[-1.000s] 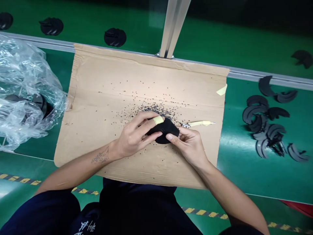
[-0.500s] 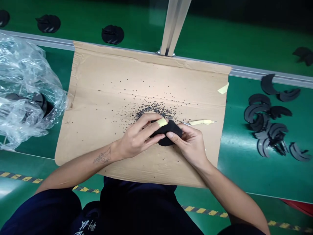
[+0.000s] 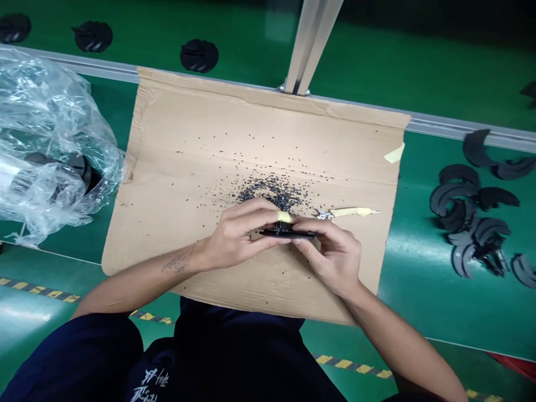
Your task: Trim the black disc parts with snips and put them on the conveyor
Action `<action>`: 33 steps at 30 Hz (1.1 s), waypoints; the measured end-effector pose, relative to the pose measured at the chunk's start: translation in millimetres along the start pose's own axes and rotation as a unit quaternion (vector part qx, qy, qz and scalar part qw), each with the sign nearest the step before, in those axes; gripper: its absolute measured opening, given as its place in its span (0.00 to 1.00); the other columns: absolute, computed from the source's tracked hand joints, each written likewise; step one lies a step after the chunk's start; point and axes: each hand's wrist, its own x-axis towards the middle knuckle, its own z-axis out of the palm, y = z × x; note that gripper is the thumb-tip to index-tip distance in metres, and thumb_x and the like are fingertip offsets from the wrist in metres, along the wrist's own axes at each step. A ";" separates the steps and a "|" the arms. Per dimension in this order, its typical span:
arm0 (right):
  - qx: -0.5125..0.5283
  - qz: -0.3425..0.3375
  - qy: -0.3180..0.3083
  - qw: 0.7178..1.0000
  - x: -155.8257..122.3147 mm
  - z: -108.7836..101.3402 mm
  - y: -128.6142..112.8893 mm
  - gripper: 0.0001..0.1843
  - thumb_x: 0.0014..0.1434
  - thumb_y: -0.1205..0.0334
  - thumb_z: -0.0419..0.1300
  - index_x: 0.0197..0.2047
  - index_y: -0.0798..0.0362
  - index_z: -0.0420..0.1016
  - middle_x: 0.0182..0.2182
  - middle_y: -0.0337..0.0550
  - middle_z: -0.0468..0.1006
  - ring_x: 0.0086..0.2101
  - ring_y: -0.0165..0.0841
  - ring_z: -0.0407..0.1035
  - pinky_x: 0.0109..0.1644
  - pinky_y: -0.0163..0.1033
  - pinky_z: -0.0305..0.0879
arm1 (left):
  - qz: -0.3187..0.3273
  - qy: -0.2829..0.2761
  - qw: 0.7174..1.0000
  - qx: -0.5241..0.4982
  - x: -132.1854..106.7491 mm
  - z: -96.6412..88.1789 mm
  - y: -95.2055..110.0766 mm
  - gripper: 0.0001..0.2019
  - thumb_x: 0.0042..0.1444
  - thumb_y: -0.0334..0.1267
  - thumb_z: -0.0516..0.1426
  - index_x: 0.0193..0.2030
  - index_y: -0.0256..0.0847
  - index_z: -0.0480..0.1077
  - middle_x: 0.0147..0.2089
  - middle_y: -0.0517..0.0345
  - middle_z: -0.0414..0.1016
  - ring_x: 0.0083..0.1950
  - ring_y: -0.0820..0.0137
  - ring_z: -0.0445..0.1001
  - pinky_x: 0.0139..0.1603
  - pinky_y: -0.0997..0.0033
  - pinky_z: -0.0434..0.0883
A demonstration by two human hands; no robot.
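Note:
Both hands hold a flat black disc-shaped part (image 3: pixel 288 232) edge-on over a sheet of brown cardboard (image 3: pixel 176 167). My left hand (image 3: pixel 240 234) grips its left side, with yellow tape around one fingertip. My right hand (image 3: pixel 333 251) pinches its right side between thumb and fingers. Black shavings (image 3: pixel 272 192) lie scattered on the cardboard just beyond the hands. A small cutting tool with a cream handle (image 3: pixel 349 212) rests on the cardboard, right of the hands.
A crumpled clear plastic bag (image 3: pixel 46 139) with dark parts inside sits at the left. Several black curved parts (image 3: pixel 469 212) lie piled on the green table at the right. More black discs (image 3: pixel 199 54) sit beyond a metal rail (image 3: pixel 460 129). A metal post (image 3: pixel 312 39) rises behind the cardboard.
The black part has been turned from facing up to nearly edge-on between the hands. The right hand shifted its grip round the part's right side. The view shifted slightly.

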 end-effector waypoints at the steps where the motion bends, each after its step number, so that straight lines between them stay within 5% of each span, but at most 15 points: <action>1: -0.027 -0.036 -0.007 0.999 0.4 -1.0 1.4 0.07 0.64 0.63 0.67 0.46 0.48 0.82 0.48 0.48 0.86 0.47 0.39 0.81 0.52 0.44 0.79 | 0.014 0.003 1.000 0.006 0.0 -0.8 -0.8 0.11 0.62 0.33 0.66 0.51 0.35 0.75 0.42 0.51 0.80 0.42 0.72 0.78 0.41 0.72 0.76; 5: -0.134 -0.128 -0.014 0.983 1.2 -5.0 6.6 0.11 0.64 0.69 0.65 0.48 0.48 0.83 0.45 0.48 0.85 0.44 0.37 0.81 0.49 0.42 0.80 | 0.046 0.003 0.999 0.029 -0.8 -1.8 -4.0 0.11 0.63 0.32 0.64 0.52 0.38 0.75 0.42 0.52 0.81 0.40 0.71 0.77 0.40 0.70 0.75; 16: -0.121 -0.148 -0.040 0.981 -1.0 -3.9 9.5 0.14 0.63 0.70 0.65 0.50 0.47 0.83 0.44 0.46 0.85 0.40 0.35 0.81 0.43 0.39 0.79 | 0.072 0.004 0.997 0.006 -1.1 -0.1 -2.6 0.07 0.65 0.33 0.63 0.49 0.39 0.73 0.41 0.51 0.82 0.41 0.70 0.80 0.41 0.68 0.78; 26: -0.089 -0.139 -0.057 0.985 -0.4 -2.9 8.1 0.11 0.63 0.70 0.66 0.47 0.49 0.83 0.43 0.46 0.85 0.40 0.34 0.80 0.42 0.38 0.78 | 0.072 -0.014 0.997 0.006 -2.2 -3.0 0.4 0.05 0.66 0.34 0.62 0.47 0.38 0.74 0.41 0.51 0.82 0.40 0.71 0.80 0.41 0.69 0.79; 33: -0.048 -0.061 -0.048 0.996 -1.0 -0.8 10.4 0.05 0.64 0.62 0.66 0.42 0.49 0.85 0.41 0.46 0.86 0.37 0.35 0.81 0.41 0.41 0.79 | 0.036 -0.040 0.998 -0.023 -0.7 0.3 -1.3 0.10 0.68 0.38 0.61 0.53 0.39 0.74 0.44 0.50 0.81 0.45 0.69 0.80 0.46 0.66 0.80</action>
